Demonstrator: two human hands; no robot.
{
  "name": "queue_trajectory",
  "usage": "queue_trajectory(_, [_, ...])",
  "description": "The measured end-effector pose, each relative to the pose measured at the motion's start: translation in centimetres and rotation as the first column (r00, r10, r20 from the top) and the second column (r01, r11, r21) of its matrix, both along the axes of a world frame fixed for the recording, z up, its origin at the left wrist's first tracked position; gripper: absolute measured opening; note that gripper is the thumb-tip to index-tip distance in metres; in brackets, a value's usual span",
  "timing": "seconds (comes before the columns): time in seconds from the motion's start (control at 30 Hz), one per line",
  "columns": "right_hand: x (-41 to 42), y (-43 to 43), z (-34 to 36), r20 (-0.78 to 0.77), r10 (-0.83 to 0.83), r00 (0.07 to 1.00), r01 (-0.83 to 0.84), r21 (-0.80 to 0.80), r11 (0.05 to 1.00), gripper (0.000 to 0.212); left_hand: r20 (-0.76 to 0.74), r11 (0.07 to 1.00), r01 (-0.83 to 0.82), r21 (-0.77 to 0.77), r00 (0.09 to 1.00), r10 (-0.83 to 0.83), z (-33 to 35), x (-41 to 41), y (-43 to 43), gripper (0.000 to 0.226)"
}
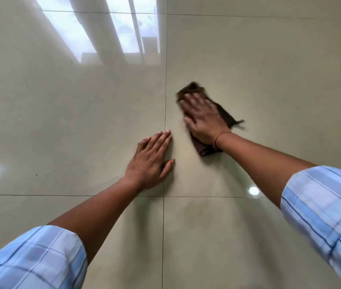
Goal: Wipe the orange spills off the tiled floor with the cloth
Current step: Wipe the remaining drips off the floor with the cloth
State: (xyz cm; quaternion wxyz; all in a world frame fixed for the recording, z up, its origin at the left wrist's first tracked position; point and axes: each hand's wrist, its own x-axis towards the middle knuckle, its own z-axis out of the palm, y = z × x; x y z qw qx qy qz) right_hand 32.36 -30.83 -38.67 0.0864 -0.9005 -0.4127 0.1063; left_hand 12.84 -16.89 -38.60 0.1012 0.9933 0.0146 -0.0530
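Glossy beige tiled floor (61,122) fills your whole view, with a window reflection (71,32) at 11 o'clock and two grout lines (166,80) crossing just below your hands, so four tiles meet there. Your right hand (204,119) lies flat on the one brown cloth (204,150), fingers straight and spread, pressing it down on the far right tile. The cloth's long axis runs roughly from 11 to 5 o'clock, and its far end is blurred. Your left hand (151,159) is also flat, fingers together and holding nothing, braced on the bare floor astride the upright grout line, near the cloth but not touching it. The one spill you can make out is a faint orange smear (196,213) on the near right tile, just past the cross line, at about 6 o'clock from the cloth. No other orange patch shows, though glare could hide a thin one. Your left hand sits nearer the smear, but the cloth is under the right, so the next stroke probably wants pulling straight back toward you, across the grout line, along the cloth's own length. Counted: two hands, one cloth, one smear, and two lamp glints (254,190) that are not spills.
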Motion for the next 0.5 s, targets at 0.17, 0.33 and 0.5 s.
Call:
queue_trajectory(0.17, [-5.1, -3.5, 0.3, -0.009, -0.104, 0.995, 0.103, -0.040, 0.994, 0.072, 0.012, 1.000, -0.002, 0.008, 1.000, 0.002, -0.3, 0.1, 0.4, 0.069])
queue_trajectory(0.33, [-7.9, -9.3, 0.1, -0.004, -0.237, 0.971, 0.237, 0.009, 0.971, 0.070, 0.012, 1.000, -0.015, -0.003, 1.000, 0.015, -0.3, 0.1, 0.0, 0.071])
queue_trajectory(0.5, [-15.8, -10.2, -0.4, 0.026, -0.086, 0.996, 0.084, 0.065, 0.994, 0.066, -0.028, 0.999, -0.041, 0.006, 0.999, 0.041, -0.1, 0.3, -0.8, 0.074])
